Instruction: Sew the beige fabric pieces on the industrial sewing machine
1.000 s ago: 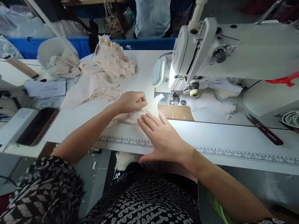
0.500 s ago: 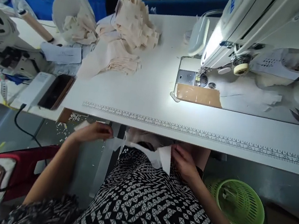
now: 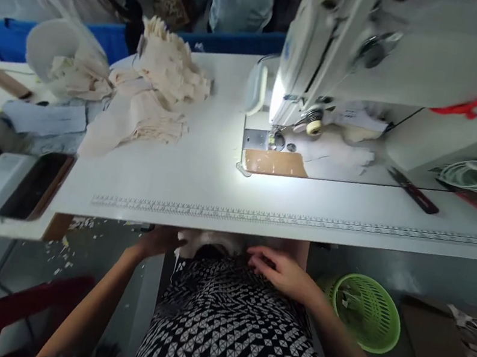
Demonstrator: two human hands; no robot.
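Pale cloth (image 3: 215,239) is laid on the lap (image 3: 214,269), below the near edge of the table (image 3: 183,178), seemingly for support. Its left end is touched by the left hand (image 3: 160,241), grip unclear. At right, the right hand (image 3: 284,273) is held loosely spread, probably to steady it.

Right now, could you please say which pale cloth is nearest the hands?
The white cloth between the left hand and right hand; the heaps on the table lie farther off.

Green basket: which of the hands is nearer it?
Right. The right hand is left of the green basket; the left hand is farther left, at the pale cloth.
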